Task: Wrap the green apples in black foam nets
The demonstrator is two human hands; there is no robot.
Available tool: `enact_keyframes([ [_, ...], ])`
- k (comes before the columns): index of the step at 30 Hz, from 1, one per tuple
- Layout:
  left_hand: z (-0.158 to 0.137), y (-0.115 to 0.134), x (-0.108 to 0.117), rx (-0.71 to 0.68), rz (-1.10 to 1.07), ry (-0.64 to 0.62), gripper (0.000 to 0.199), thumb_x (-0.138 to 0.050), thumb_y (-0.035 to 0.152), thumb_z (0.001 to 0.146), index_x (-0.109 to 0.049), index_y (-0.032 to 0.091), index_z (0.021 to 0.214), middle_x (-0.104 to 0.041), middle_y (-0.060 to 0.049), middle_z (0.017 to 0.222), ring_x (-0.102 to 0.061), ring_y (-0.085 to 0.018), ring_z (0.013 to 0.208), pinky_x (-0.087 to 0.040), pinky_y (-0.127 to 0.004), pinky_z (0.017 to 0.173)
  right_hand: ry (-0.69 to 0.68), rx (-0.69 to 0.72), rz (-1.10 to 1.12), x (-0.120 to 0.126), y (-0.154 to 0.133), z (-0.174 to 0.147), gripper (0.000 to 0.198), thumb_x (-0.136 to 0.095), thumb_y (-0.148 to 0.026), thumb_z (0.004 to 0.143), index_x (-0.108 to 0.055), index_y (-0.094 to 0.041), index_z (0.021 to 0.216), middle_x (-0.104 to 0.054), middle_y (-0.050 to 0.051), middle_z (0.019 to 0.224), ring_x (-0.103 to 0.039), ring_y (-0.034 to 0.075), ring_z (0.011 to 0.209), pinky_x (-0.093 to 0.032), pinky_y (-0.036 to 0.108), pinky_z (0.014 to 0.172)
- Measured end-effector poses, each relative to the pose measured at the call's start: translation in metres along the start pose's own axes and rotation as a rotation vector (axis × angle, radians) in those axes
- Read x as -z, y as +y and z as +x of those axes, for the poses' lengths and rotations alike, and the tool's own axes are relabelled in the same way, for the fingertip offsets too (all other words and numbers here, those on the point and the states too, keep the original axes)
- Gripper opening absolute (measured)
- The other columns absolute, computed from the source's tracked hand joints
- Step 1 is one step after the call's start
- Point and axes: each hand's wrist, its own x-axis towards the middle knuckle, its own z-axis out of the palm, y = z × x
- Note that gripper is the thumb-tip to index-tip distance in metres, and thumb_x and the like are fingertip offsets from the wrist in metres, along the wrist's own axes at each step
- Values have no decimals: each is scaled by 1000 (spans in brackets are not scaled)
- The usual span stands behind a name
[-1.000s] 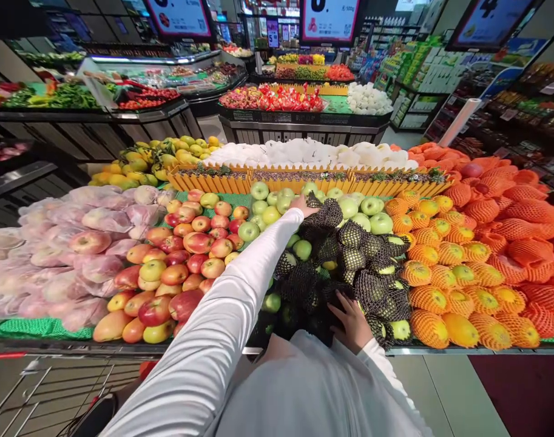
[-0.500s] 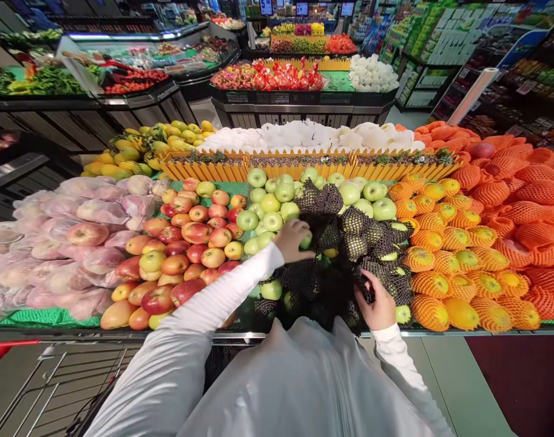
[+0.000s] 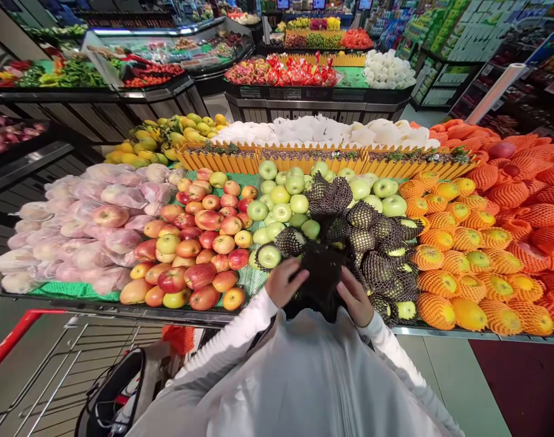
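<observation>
Close to my body, at the front edge of the fruit stand, both hands hold a soft, bag-like black thing (image 3: 321, 276) between them; its exact kind is too dark to make out. My left hand (image 3: 284, 284) grips its left side with bent fingers. On its right side, the fingers of my right hand (image 3: 356, 298) are closed. Just beyond my left hand lie green apples (image 3: 268, 256), one of them in a black foam net (image 3: 290, 241). Several netted green fruits (image 3: 362, 240) are piled beyond my right hand.
Red apples (image 3: 204, 276) and pink-wrapped fruit (image 3: 110, 215) lie to the left, orange-netted fruit (image 3: 435, 282) to the right. A low yellow fence (image 3: 304, 161) runs behind. The shopping cart (image 3: 53, 358), with a bag (image 3: 140, 382) in it, stands at lower left.
My left hand has come back from the green apples toward my body, and my right hand has moved left. The black thing is now bunched between them. The view has shifted left.
</observation>
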Motion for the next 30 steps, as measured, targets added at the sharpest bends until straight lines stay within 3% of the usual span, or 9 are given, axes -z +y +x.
enact_keyframes([
  [3,-27,-1,-28,23,21,-223,39,-40,43,97,-62,20,75,-60,-5,79,-59,-20,77,-44,-30,70,-105,-215,327,-20,6,-12,56,-62,-69,77,-68,-24,109,-71,8,106,-64,26,106,-50,44,96],
  [6,-37,-5,-31,38,82,-276,32,-44,42,95,-65,21,86,-64,-6,87,-61,-21,83,-46,-31,74,-113,-319,389,-24,9,-18,48,-83,-53,62,-70,-22,96,-73,4,91,-66,23,87,-54,41,87],
  [8,-34,-12,-21,47,147,-160,28,-46,43,94,-65,22,93,-65,-6,92,-61,-22,90,-47,-33,81,-35,-346,383,-19,9,-20,42,-87,-45,58,-69,-21,87,-73,3,86,-66,22,81,-55,41,84],
  [10,-28,-26,-9,79,267,98,29,-51,42,92,-62,21,109,-63,-10,108,-58,-26,105,-45,-39,93,45,-334,357,-11,10,-22,41,-87,-44,58,-69,-21,86,-74,4,87,-65,23,83,-54,43,86],
  [13,-17,-56,3,187,506,392,71,-70,44,77,-43,14,136,-47,-21,134,-45,-38,125,-38,-51,103,129,-284,312,-3,14,-24,48,-87,-47,56,-69,-21,93,-74,6,93,-65,25,89,-52,45,91],
  [15,-12,-77,6,241,578,370,86,-76,42,70,-37,11,140,-46,-23,133,-47,-40,123,-40,-53,101,137,-293,308,-1,17,-27,53,-88,-50,53,-68,-22,94,-73,5,91,-65,25,87,-53,45,88],
  [18,-8,-94,7,246,590,294,78,-75,36,68,-43,14,136,-56,-18,120,-55,-37,112,-46,-48,96,80,-333,280,0,18,-34,47,-86,-53,56,-68,-22,87,-71,4,84,-63,25,81,-54,43,81],
  [25,10,-71,11,107,468,617,86,-73,33,66,-34,11,139,-52,-19,129,-51,-35,123,-42,-47,104,58,-224,195,6,19,-41,37,-78,-54,67,-71,-22,86,-69,7,93,-61,27,93,-49,43,90],
  [30,28,-54,-22,-110,419,397,82,-71,38,67,-38,14,139,-56,-18,130,-53,-33,123,-41,-44,105,123,-248,208,1,32,-46,39,-79,-53,65,-70,-22,86,-70,7,90,-62,27,91,-49,44,90],
])
